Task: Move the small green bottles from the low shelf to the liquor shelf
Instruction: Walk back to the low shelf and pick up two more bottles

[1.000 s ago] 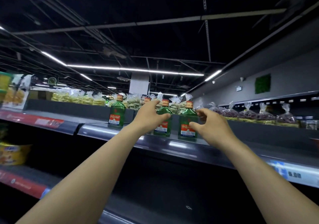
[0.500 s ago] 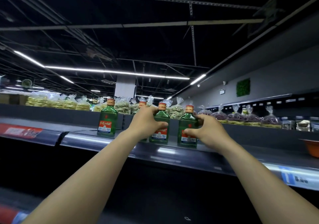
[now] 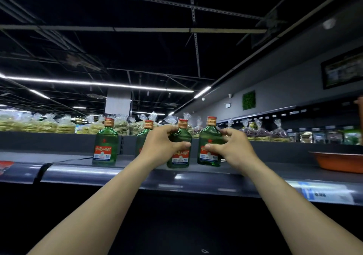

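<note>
Several small green bottles with copper caps and red-and-white labels stand on a dark shelf [image 3: 78, 173] at chest height. My left hand [image 3: 161, 146] is closed around one bottle [image 3: 181, 156] in the middle of the row. My right hand [image 3: 231, 148] grips the rightmost bottle [image 3: 209, 137] from its right side. Another bottle [image 3: 105, 142] stands free at the left. A further bottle [image 3: 146, 129] is mostly hidden behind my left hand. Both held bottles are upright and sit at shelf level.
An orange basin [image 3: 337, 161] rests on the shelf at the right. Bagged goods [image 3: 49, 124] line the raised ledge behind the bottles. A price tag [image 3: 324, 194] sits on the shelf's front rail. Below the shelf the space is dark.
Both hands reached forward from open to closed on two bottles. The view has shifted so the row appears more centred and closer.
</note>
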Demonstrator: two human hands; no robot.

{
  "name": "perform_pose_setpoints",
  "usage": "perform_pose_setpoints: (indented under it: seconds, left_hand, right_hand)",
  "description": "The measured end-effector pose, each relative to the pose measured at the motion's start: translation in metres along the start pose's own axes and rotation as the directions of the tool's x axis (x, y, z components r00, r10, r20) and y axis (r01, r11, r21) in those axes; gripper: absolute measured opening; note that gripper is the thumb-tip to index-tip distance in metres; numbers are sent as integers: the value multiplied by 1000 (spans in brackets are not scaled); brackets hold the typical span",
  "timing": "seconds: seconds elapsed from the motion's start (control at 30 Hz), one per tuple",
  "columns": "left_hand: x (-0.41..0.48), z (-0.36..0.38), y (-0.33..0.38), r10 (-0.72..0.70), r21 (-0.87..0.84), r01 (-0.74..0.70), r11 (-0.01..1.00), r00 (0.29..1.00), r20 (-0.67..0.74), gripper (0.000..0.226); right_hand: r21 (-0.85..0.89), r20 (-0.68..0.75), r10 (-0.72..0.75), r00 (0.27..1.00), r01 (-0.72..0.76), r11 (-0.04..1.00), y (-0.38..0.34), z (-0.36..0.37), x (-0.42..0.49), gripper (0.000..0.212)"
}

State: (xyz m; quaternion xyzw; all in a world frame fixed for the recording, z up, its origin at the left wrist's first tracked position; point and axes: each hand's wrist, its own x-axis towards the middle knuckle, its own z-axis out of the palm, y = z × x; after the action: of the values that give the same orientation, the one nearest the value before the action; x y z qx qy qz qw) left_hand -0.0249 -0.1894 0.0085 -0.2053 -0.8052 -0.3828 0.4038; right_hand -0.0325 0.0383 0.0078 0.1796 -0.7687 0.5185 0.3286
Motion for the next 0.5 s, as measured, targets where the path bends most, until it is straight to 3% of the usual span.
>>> perform_pose_setpoints:
  seconds: [0.1,0.17,0.37,0.5]
  left_hand:
    - [1,10,19,41,-129,-39,991,999,19,32]
    - [2,23,40,73,-221,-62,973,997,40,27]
    - [-10,96,123,174,-504,-77,860,973,149,28]
    - [-38,158,187,253,-610,-56,791,937,243,36]
  right_hand:
    - [-33,-64,-45,997,43,999,-10,-26,-5,45]
    - [-42,-88,-43,995,39,998,-16,-51,-13,41]
    - [-132,-231,-66,971,36,991,-17,-154,-69,37]
    - [-220,-311,-19,950,-53,974,-9,-239,-131,41]
